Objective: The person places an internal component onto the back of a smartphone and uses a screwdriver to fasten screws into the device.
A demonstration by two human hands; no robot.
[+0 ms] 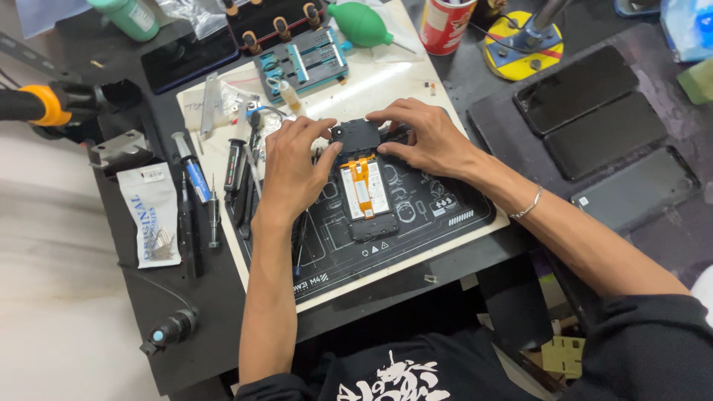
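An opened phone [365, 194] lies back side up on a black repair mat [416, 223], showing its battery and an orange flex cable. My left hand [293, 167] rests at the phone's upper left, with the thumb and fingers pinching the left side of a black cover piece [356, 135] at the phone's top end. My right hand [423, 137] holds the same piece from the right, fingers curled over its top edge. A thin bracelet sits on my right wrist.
Screwdrivers, tweezers and a syringe [191, 169] lie left of the mat. A screw tray [303, 61], green air blower [362, 22] and red can [447, 26] stand at the back. Three dark phones [594, 126] lie on the right. A small packet [152, 212] is at the left.
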